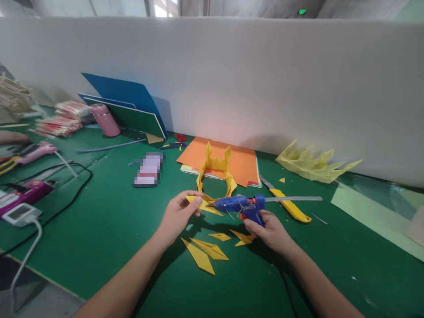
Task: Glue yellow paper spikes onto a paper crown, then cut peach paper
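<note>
My left hand (pixel 180 216) pinches a yellow folded paper piece (pixel 212 209) between thumb and fingers. In my right hand (pixel 270 229) is a blue hot glue gun (pixel 236 204), its nozzle pointing left at the paper, touching or very close to it. A clear glue stick (pixel 294 198) sticks out of its back. Just beyond my hands stands a yellow folded paper crown (pixel 217 164), its near edge partly hidden. On the table below lie several loose yellow pointed paper pieces (pixel 200 257).
An orange paper stack (pixel 190 152) lies behind the crown. To the right are a yellow utility knife (pixel 293 210) and a pale yellow paper crown (pixel 314 165). A blurred phone (pixel 149 170), pink bottle (pixel 105 120) and purple power strip (pixel 28 196) with cables occupy the left.
</note>
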{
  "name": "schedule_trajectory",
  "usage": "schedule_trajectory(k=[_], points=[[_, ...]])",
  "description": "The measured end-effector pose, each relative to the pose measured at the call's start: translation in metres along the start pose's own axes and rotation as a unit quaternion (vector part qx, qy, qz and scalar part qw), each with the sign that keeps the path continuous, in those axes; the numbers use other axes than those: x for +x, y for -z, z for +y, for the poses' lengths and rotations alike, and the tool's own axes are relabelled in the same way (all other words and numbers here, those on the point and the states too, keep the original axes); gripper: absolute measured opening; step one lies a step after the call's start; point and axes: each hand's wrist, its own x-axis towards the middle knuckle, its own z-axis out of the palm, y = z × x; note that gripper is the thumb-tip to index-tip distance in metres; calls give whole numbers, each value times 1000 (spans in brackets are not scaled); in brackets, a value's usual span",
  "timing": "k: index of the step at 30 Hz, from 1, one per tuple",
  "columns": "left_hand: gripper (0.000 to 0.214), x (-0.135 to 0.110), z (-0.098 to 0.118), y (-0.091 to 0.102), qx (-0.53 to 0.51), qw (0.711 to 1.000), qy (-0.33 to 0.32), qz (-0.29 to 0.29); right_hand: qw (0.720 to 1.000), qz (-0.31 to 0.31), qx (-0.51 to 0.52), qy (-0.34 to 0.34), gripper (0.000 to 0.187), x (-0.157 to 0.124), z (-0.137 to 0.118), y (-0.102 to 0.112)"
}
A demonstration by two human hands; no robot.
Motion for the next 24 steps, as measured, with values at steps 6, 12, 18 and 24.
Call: schedule_trajectory(k=[6, 12, 18, 24], points=[[30, 0, 2, -2, -20, 1000, 13, 8, 1000, -11, 8, -21, 30, 0, -1, -1], [29, 1, 0, 0, -20, 1000, 13, 6, 1000, -14, 0, -24, 30, 1, 1, -1], [30, 1, -1, -1, -18, 1000, 8, 4, 1000, -11, -13, -22, 30, 2, 1, -2], [32, 1, -1, -1, -27, 1000, 7, 14, 1000, -10, -22, -4, 33, 2, 3, 0]])
